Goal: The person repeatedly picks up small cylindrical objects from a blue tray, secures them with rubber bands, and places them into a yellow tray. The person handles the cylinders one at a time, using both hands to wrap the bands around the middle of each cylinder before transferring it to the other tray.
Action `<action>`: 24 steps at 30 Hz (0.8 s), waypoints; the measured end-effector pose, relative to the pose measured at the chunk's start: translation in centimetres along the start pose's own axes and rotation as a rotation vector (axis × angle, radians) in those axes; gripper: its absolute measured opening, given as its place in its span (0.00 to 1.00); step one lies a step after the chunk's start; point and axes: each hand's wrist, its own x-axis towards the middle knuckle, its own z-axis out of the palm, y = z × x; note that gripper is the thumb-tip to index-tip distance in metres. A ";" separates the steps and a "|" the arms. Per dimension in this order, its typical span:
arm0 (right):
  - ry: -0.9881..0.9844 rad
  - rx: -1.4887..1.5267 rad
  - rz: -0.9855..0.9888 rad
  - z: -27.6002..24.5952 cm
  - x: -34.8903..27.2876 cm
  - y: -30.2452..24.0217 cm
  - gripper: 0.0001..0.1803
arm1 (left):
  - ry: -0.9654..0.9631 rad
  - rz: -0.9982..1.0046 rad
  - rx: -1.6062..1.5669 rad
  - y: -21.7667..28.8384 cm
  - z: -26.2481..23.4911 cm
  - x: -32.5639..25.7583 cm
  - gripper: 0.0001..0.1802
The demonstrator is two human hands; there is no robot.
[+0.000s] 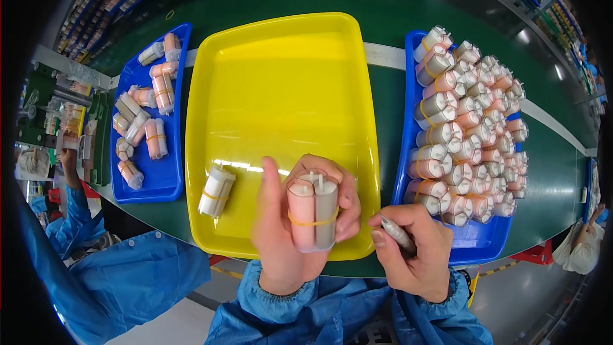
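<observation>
Banded bundle (pixel 312 214) gripped in the left hand (pixel 276 243), over the near end of the yellow tray (pixel 287 134).
Pink and grey, clear-wrapped; the right hand (pixel 418 252) pinches a pen-like tool (pixel 398 236). The yellow tray stretches far, blue trays (pixel 476 255) flanking left and right.

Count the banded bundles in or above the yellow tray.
2: white bundle lying near the left side of the yellow tray; pink-and-grey bundle held in the left hand, which may hide others.

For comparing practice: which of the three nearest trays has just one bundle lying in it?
The middle, yellow tray: one pale bundle lies in it beside the left hand, while the left blue tray and right blue tray each hold many.
</observation>
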 end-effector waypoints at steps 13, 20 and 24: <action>-0.004 0.015 -0.033 -0.1 0.0 -0.1 0.11 | -0.077 0.050 0.224 -0.9 -0.1 -0.8 0.39; -0.016 0.125 -0.014 0.0 0.0 -0.6 0.14 | -0.254 -0.056 0.061 -0.5 -1.2 -0.2 0.39; -0.083 0.375 0.037 0.8 0.1 -0.2 0.22 | -0.212 -0.140 0.070 -0.4 0.7 -0.7 0.38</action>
